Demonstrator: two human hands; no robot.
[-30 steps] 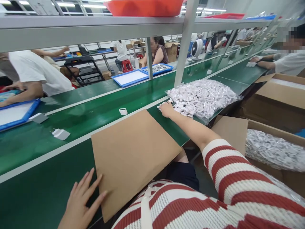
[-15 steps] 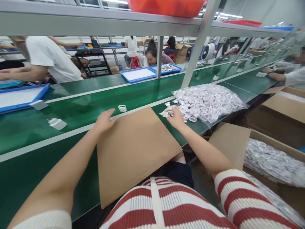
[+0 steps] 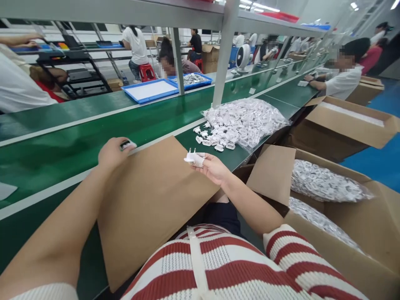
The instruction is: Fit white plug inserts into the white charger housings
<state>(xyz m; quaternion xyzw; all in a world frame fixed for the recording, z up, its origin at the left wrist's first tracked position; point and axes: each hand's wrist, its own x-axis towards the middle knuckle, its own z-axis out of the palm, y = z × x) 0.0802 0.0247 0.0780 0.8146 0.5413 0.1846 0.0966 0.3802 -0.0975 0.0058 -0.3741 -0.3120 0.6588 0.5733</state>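
Observation:
My left hand (image 3: 113, 152) is closed on a small white charger housing (image 3: 128, 145), open on one side with a dark inside, at the conveyor's edge. Between the fingers of my right hand (image 3: 211, 166) is a white two-pin plug cover (image 3: 192, 157), its metal pins pointing up. That hand hovers over the right part of a brown cardboard sheet (image 3: 150, 200), which lies over the bench edge and my lap. Beyond it, loose white plug covers (image 3: 218, 147) lie in front of a clear plastic bag (image 3: 250, 121) full of the same parts.
A green conveyor belt (image 3: 78, 133) runs past the bench, with a metal post (image 3: 223, 62) rising behind the bag. On my right stands an open carton (image 3: 337, 233) holding bagged white parts (image 3: 325, 181). Blue trays (image 3: 151, 91) sit across the belt. A co-worker (image 3: 343, 75) sits farther right.
My left hand has closed on the charger housing from the belt. My right hand has drawn back from the loose parts with a plug cover. The view has turned right.

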